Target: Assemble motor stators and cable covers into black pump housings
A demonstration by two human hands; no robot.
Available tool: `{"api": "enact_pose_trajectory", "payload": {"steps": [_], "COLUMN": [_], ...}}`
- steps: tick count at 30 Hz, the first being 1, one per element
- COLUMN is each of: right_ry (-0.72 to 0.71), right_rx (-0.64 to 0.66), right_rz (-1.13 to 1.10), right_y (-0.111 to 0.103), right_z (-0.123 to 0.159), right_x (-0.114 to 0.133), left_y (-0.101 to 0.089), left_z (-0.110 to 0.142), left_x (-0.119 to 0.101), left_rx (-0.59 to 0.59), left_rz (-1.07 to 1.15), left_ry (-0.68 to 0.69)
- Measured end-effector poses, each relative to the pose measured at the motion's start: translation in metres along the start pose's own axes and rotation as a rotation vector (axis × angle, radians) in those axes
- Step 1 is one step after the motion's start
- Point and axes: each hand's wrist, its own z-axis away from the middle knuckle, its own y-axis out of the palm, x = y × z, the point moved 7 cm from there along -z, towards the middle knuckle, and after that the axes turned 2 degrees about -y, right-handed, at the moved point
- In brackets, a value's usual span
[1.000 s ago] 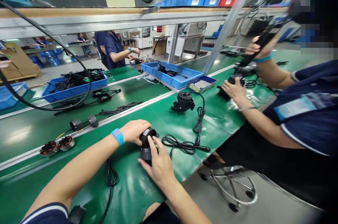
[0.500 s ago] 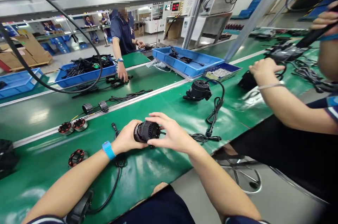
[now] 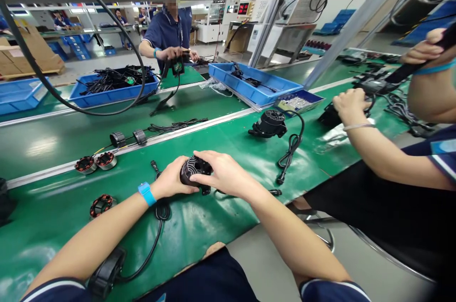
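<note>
Both my hands hold a round black motor housing [image 3: 193,170] with a ringed grille just above the green bench mat. My left hand [image 3: 173,179] is wrapped around its left side. My right hand [image 3: 224,173] grips the right side, with thumb and fingers over the grille edge. A black cable with a connector [image 3: 162,209] lies behind my left wrist. Left of that is a wound stator [image 3: 102,205] with copper-coloured coils. Beneath my left forearm sits another black round housing [image 3: 107,271], joined to that cable.
A finished-looking black motor [image 3: 269,124] with a coiled cable stands right of centre. Two stators [image 3: 85,165] and two black rings [image 3: 117,139] lie near the metal strip. Blue trays [image 3: 256,90] stand farther back. A co-worker's hand [image 3: 352,107] works at the right; another person stands opposite.
The housing has been turned in my hands, so its ringed grille now faces me more. The person opposite has lifted a black part with a green board from the bench.
</note>
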Motion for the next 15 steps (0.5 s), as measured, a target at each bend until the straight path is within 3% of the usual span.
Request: {"api": "enact_pose_trajectory", "payload": {"steps": [4,7,11,13,15], "right_ry": [-0.061,-0.012,0.016,-0.005,-0.035], "right_rx": [0.082,0.096,0.076,0.063,0.018], "right_rz": [0.02,0.084,0.118,-0.024,-0.351], "right_y": [0.007,0.01,0.014,0.011,0.003], "right_z": [-0.011,-0.016,-0.02,-0.021,-0.019], "right_x": [0.0,0.003,0.013,0.01,-0.003], "left_y": [-0.001,0.0,-0.006,-0.009,-0.011], "left_z": [-0.001,0.002,0.011,0.015,0.015], "left_x": [0.005,0.008,0.005,0.003,0.002], "left_rx": [-0.027,-0.036,-0.142,-0.178,-0.156], "left_rz": [-0.019,-0.018,-0.02,-0.038,-0.037], "left_ry": [-0.017,-0.032,0.073,0.15,0.176]}}
